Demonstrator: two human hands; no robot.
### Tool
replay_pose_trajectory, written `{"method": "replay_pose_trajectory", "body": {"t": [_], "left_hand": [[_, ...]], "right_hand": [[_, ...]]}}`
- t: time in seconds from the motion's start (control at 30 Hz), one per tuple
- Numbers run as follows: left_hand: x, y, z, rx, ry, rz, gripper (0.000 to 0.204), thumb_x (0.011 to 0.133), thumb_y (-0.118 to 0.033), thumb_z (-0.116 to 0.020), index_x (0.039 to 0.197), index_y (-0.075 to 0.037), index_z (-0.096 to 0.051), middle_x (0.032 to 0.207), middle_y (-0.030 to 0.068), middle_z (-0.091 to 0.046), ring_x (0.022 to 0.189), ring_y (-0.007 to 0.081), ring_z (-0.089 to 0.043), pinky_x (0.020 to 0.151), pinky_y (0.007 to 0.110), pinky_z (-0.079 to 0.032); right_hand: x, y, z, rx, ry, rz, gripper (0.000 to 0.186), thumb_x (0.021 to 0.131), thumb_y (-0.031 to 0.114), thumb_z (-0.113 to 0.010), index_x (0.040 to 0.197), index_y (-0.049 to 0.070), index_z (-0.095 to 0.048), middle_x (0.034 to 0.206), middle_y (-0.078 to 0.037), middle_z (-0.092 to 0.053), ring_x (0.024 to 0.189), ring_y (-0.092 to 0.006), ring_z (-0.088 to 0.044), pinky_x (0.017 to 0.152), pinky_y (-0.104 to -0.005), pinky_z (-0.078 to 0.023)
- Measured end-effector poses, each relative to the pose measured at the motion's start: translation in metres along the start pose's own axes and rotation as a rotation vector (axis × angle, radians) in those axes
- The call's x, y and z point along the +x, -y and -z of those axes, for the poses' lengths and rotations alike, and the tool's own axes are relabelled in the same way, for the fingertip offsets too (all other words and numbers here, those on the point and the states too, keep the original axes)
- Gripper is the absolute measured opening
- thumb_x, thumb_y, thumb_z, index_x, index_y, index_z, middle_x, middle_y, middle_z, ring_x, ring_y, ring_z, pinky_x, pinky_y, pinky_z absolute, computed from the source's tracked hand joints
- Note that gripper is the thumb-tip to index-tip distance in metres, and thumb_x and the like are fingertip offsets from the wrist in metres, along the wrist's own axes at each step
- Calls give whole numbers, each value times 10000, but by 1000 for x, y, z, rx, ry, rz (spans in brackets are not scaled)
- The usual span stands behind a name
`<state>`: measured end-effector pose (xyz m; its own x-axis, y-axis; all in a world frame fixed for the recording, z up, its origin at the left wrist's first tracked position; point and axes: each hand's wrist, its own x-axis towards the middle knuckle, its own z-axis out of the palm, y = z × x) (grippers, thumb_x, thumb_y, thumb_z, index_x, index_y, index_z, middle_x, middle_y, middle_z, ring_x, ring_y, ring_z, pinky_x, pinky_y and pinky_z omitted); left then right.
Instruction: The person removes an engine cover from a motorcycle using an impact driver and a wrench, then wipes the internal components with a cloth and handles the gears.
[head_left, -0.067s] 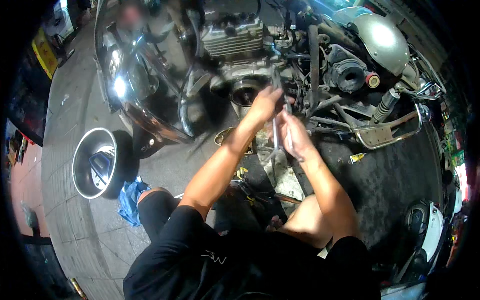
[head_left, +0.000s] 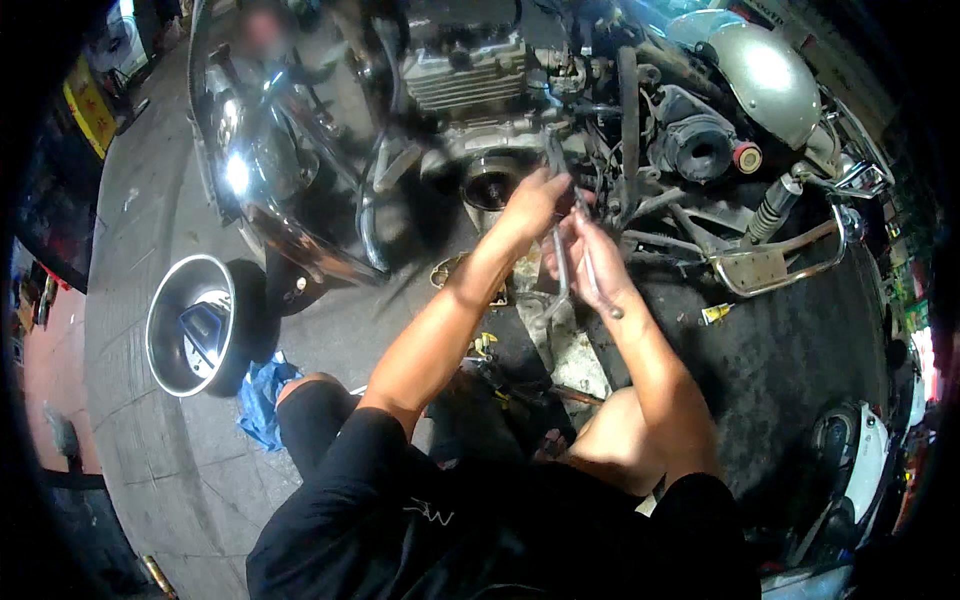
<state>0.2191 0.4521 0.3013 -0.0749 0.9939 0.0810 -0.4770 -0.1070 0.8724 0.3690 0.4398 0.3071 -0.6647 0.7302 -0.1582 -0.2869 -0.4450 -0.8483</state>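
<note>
In front of the motorcycle engine (head_left: 470, 90), my left hand (head_left: 533, 208) is closed around a long metal wrench (head_left: 561, 262). Its upper end rises toward the engine case and its lower end looks forked. My right hand (head_left: 603, 258) sits just below and to the right, fingers curled round a slim metal rod (head_left: 590, 262) whose knobbed lower end lies over the wrist. The tops of both tools meet close to my left fingers; whether they touch I cannot tell. Left of my hands, a round opening (head_left: 490, 185) in the engine shows dark parts inside.
A metal basin (head_left: 150, 335) holding a blue-and-white item stands at left, with a blue cloth (head_left: 262, 402) beside it. An engine cover (head_left: 445, 272), a small yellow tube (head_left: 715, 314) and several tools lie on the floor. A chrome footrest frame (head_left: 770, 275) juts out at right.
The rod in my right hand has tilted, its lower end swinging right over the wrist. My right hand has shifted slightly; the left hand stays nearly in place.
</note>
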Motion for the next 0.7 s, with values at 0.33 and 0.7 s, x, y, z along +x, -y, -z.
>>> {"method": "replay_pose_trajectory", "body": {"t": [0.33,0.7], "left_hand": [[18,53,14,143,-66,-228,211,984,-160,-460,1118,-12,-529,929,107,-707,743,139,-602,690,302,-495],[9,7,1,25,-51,-138,341,1009,-336,-491,1068,-32,-633,783,11,-655,671,71,-539,620,212,-442]], "right_hand": [[52,-61,64,-68,78,-27,371,1022,363,-417,1248,78,-491,1081,-89,-621,906,-243,-648,773,-396,-537],[-34,21,40,-7,68,-4,265,986,339,-511,998,78,-557,886,-164,-666,720,-252,-659,669,-342,-549]]}}
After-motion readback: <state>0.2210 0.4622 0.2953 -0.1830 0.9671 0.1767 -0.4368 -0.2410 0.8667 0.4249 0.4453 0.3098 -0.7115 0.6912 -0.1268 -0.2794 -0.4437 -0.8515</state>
